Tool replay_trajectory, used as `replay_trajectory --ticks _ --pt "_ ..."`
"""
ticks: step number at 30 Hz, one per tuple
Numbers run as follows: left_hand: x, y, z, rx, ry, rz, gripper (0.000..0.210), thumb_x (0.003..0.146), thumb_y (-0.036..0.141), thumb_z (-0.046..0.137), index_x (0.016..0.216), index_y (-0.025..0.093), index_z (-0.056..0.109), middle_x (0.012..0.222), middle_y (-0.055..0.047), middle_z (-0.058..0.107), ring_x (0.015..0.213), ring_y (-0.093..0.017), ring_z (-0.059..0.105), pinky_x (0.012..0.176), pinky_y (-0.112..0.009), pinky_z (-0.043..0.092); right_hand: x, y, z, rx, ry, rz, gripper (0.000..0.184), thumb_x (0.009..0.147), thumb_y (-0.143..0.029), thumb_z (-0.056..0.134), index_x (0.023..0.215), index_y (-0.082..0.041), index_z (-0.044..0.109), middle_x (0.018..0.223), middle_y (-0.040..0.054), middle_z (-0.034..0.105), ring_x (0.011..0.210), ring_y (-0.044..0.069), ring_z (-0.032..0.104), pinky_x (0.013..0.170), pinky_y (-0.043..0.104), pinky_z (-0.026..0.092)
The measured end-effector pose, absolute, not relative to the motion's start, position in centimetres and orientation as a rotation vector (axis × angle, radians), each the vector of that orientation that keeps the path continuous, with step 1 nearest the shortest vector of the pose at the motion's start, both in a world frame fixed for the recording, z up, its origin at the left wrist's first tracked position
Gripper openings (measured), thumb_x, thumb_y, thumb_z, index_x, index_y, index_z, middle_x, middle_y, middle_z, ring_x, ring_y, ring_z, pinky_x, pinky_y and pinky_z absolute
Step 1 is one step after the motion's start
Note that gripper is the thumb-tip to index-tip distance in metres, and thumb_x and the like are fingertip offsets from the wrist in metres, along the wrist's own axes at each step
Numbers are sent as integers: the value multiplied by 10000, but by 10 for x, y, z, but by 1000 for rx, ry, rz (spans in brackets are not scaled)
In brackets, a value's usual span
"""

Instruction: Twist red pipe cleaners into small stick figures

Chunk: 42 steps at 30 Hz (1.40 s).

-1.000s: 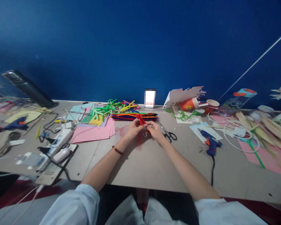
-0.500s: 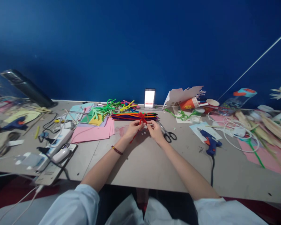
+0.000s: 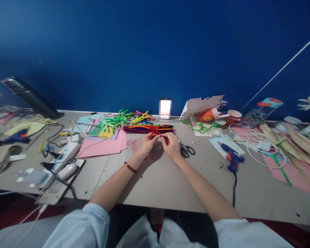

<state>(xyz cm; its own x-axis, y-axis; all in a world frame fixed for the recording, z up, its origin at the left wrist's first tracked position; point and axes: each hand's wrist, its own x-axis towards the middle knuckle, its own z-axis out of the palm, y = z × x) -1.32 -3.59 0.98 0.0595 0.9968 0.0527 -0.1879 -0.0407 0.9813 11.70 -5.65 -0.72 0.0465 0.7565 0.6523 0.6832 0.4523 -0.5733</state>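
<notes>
A red pipe cleaner [image 3: 155, 130], bent into loops at the top, is pinched between my two hands above the table. My left hand [image 3: 147, 142] grips it from the left, and a loose red end hangs below that hand. My right hand [image 3: 171, 144] pinches it from the right, its fingertips close to the left ones. Just beyond the hands lies a bundle of coloured pipe cleaners [image 3: 134, 129], partly hidden by the red loops. Black-handled scissors [image 3: 188, 151] rest right of my right hand.
A phone with a lit screen [image 3: 165, 109] leans against the wall. Green pipe cleaners [image 3: 111, 124] and pink paper [image 3: 103, 146] lie to the left, near a power strip [image 3: 64, 160]. To the right are a blue glue gun [image 3: 232, 157], orange paper cups [image 3: 208, 114] and a coiled white cable [image 3: 250, 146].
Both hands have shifted slightly, with the right fingers more curled and turned inward. The red loops have changed shape and sit a little further left.
</notes>
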Motion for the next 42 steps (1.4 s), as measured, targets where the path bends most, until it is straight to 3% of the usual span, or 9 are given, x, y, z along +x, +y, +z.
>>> replay_trajectory --ticks 6,16,22,29,36,42 --pt "-15 -31 6 1128 1004 1287 396 547 439 792 578 155 517 515 54 457 480 -56 377 490 -212 295 118 -50 -10 -1174 -1516 502 195 832 -348 555 927 -211 655 894 41 692 786 174 633 723 295 507" --pt "-22 -34 10 973 908 1068 264 616 380 756 663 137 665 557 -9 555 490 -82 434 483 -233 333 123 -52 -8 -1233 -1512 345 193 844 -317 517 838 -208 677 854 51 677 798 182 614 702 296 502" --pt "-25 -28 7 999 856 984 271 582 355 789 684 137 664 543 0 556 453 -63 438 447 -217 298 123 -48 -8 -1243 -1416 539 203 794 -355 554 811 -189 670 834 52 682 724 172 610 678 294 499" --pt "-20 -31 1 997 885 1111 283 589 319 800 698 152 600 622 -4 586 536 -88 515 496 -228 352 119 -42 -16 -1143 -1268 950 288 719 -463 609 810 -194 656 706 18 666 627 159 602 615 280 496" --pt "-14 -34 0 927 891 1151 373 561 351 808 820 156 622 706 -4 627 539 -80 524 500 -217 372 120 -44 -12 -1142 -1238 1065 262 685 -452 618 748 -198 644 615 1 638 580 158 588 570 278 480" --pt "-10 -35 -2 849 889 1220 351 522 321 828 750 162 614 606 34 597 473 -49 453 482 -204 341 115 -45 -11 -1162 -1155 1171 284 655 -472 610 709 -193 599 569 -6 616 469 128 525 446 249 432"
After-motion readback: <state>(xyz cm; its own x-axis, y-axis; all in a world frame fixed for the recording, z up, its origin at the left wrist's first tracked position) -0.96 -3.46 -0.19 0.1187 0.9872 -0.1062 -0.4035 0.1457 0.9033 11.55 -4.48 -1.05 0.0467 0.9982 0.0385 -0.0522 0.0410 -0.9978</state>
